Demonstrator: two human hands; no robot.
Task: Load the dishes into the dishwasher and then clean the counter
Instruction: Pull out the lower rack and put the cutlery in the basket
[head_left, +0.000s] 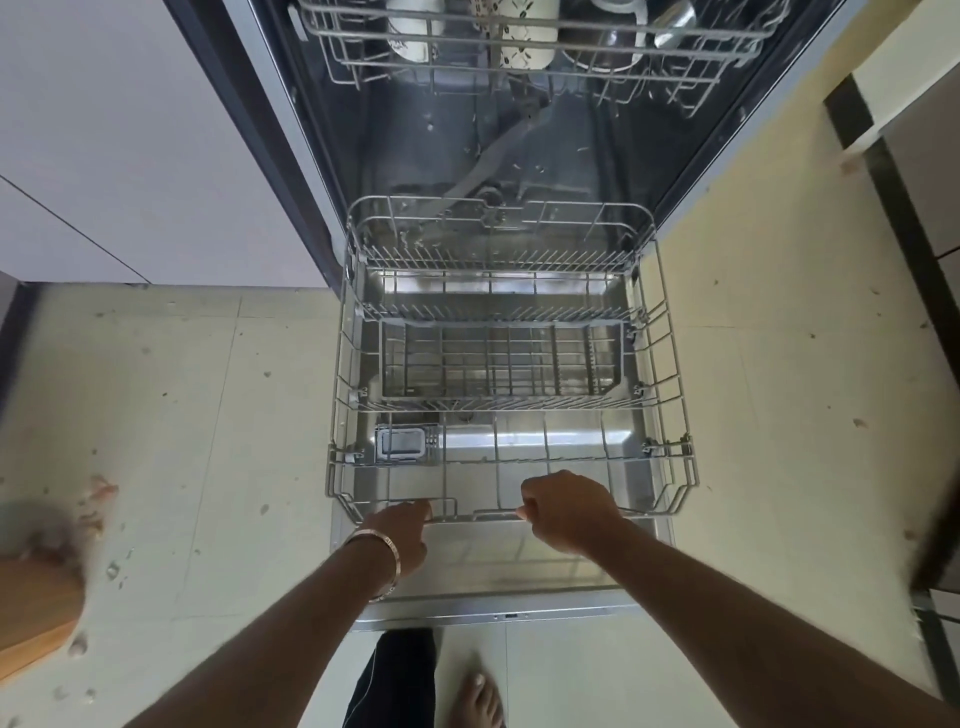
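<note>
The dishwasher stands open, its door (519, 566) folded down flat in front of me. The grey wire lower rack (670, 395) is pulled out over the door and holds no dishes. My left hand (402, 535), with a metal bangle on the wrist, grips the rack's front rail. My right hand (563, 512) is closed on the same rail further right. A cutlery basket (498, 364) sits in the rack's middle. Above, the upper rack (519, 47) holds several cups and mugs.
Pale tiled floor (208, 415) with wet spots and crumbs lies on both sides. A wooden board edge (36, 613) shows at the left. White cabinet fronts (130, 156) stand left, a dark-edged unit (924, 312) right. My bare foot (475, 701) is below the door.
</note>
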